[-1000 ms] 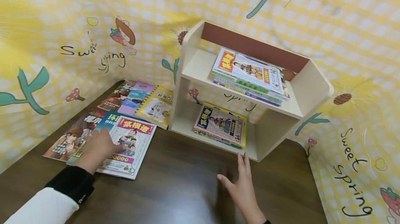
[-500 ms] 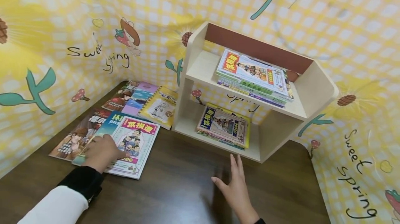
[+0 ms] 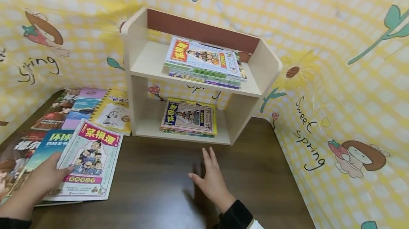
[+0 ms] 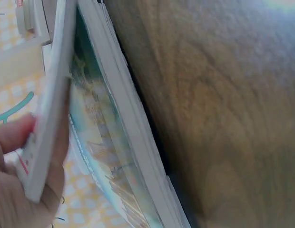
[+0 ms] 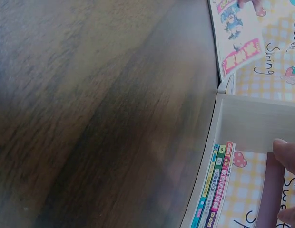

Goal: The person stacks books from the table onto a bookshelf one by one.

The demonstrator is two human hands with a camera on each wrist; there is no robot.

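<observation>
Two hands are at work on the dark wood tabletop (image 3: 166, 190). The left hand (image 3: 43, 177) pinches the near-left edge of the white comic book (image 3: 87, 161), thumb on the cover and fingers beneath; the left wrist view shows that edge raised off the blue book (image 3: 44, 143) under it. The white comic book sits near the tabletop's left edge, topmost of the books (image 3: 76, 108) spread toward the back-left corner. The right hand (image 3: 212, 181) lies flat and open on the tabletop, fingers straight, just in front of the wooden shelf unit (image 3: 140, 65) and holding nothing.

To lift well, I judge the fingers should slide further under the cover so the thin book does not droop or drag the blue book along; a grip nearer the spine side would keep the pages together.

For room: the middle and right part of the tabletop between the hands is bare and gives a free path. The shelf unit stands at the back edge; its lower bay holds a small stack (image 3: 188, 119) with space to the left, and the upper board carries another stack (image 3: 204, 62) with space on its left side. The yellow cloth wall (image 3: 335, 80) closes in the right and back edges, so swings should stay low and central.
</observation>
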